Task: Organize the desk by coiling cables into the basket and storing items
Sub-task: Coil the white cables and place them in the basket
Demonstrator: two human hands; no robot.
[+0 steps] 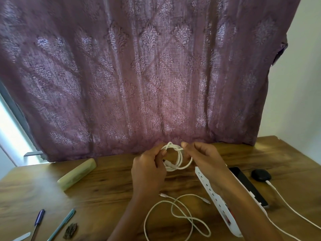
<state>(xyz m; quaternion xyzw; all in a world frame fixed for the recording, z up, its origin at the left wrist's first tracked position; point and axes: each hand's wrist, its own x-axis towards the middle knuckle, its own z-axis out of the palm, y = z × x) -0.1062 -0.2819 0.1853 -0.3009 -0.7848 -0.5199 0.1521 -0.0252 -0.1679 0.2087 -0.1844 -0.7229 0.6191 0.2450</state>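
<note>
both hands, left hand (pixel 149 169) and right hand (pixel 203 159), pinched the coiled white cable (pixel 177 159) with fingers clamped; slackened grip could have let loops spring apart.

Both forearms reach forward from the bottom edge of the view and converge just above the coiled white cable (pixel 175 158), which serves as the landmark. The left hand (pixel 149 168) sits on the cable's left side, back of the hand up, fingers curled inward and pinching the loops. The right hand (pixel 202 158) sits on the cable's right side, wrist slightly raised, thumb and fingers closed around the coil's upper right edge. Both wrists are bare, and the hands nearly touch across the coil.
</note>
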